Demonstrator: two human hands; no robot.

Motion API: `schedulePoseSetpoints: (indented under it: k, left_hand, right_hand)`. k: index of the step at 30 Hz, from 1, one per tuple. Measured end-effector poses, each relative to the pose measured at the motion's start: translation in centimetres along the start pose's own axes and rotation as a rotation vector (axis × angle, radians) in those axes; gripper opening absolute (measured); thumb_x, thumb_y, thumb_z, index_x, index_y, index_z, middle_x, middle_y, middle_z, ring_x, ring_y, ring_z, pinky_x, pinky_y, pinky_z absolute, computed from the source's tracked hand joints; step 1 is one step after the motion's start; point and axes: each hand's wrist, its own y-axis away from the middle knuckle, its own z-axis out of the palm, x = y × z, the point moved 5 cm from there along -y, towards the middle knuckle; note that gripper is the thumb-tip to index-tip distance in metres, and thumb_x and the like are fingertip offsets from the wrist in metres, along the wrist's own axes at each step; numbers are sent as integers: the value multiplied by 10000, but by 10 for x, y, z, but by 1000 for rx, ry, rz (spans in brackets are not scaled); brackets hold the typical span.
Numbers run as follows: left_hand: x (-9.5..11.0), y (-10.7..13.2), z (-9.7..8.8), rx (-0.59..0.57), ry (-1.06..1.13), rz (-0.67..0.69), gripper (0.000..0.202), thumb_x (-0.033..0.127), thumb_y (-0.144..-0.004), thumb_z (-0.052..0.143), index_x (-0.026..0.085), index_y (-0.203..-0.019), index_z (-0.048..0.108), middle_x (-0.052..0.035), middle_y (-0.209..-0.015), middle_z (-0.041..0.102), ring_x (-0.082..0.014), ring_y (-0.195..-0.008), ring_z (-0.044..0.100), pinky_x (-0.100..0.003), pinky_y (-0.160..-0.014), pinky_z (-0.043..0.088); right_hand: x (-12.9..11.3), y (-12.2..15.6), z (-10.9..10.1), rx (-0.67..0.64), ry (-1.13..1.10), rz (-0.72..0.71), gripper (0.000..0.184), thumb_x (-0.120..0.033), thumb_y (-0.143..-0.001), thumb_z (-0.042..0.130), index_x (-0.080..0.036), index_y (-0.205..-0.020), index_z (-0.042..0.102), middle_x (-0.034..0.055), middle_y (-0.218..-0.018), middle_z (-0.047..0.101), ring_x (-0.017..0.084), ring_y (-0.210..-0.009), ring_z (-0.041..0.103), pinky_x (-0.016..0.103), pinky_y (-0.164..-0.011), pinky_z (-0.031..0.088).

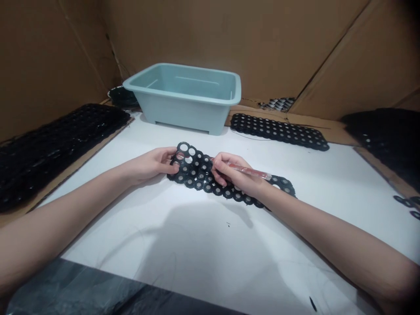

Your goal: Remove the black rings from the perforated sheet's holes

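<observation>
A black strip of joined rings (228,192) lies across the white work surface in front of me, its left end folded over and slightly raised. My left hand (155,161) pinches that left end between thumb and fingers. Closed like a pen grip, my right hand (233,169) holds a slim red pen-like tool (252,170) with a clear wrapping. The tool's handle points back to the right over the wrist. Its tip is hidden at the rings, so I cannot tell whether it passes through one.
Behind the strip stands a pale blue-green tub (183,109). Another black ring strip (278,131) lies at back right. Black piles rest at left (65,144) and right (387,135). A few loose rings (402,201) sit near the right edge. Cardboard walls (203,35) enclose the surface.
</observation>
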Motion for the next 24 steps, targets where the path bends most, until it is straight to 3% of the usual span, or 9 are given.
schedulePoseSetpoints:
  k: [5,12,16,20,24]
  left_hand:
    - [1,0,0,-24,-16,7,250,124,-695,593,166,-942,577,-63,-915,597,-156,-785,559,-295,-702,443]
    - [-1,0,-2,-12,-41,14,332,134,-682,592,171,-1011,564,-53,-836,578,-158,-748,544,-295,-663,445]
    - [-1,0,-2,16,-31,22,331,119,-669,599,172,-996,587,-32,-751,565,-131,-669,523,-261,-604,436]
    - [0,0,-1,29,-35,26,317,99,-662,580,167,-971,586,-49,-803,579,-150,-704,538,-273,-616,442]
    - [-1,1,0,6,-13,9,329,94,-663,577,171,-983,587,-56,-839,604,-163,-730,552,-294,-648,433]
  right_hand:
    - [-1,2,5,-20,-57,7,243,-382,-848,465,-172,-739,412,-12,-688,544,35,-474,424,185,-445,347]
    - [-3,4,6,-4,67,14,221,-369,-827,501,-152,-789,481,24,-771,567,55,-572,444,187,-486,338]
    - [-4,4,10,-1,19,-16,288,-423,-832,484,-168,-707,439,-14,-644,470,63,-547,396,209,-486,303]
    - [-7,1,19,-11,-6,-71,373,-511,-835,421,-183,-658,422,-36,-544,345,78,-494,316,232,-451,242]
    - [-6,-5,27,-8,36,-40,364,-450,-869,382,-184,-628,445,-18,-544,351,98,-500,325,257,-463,239]
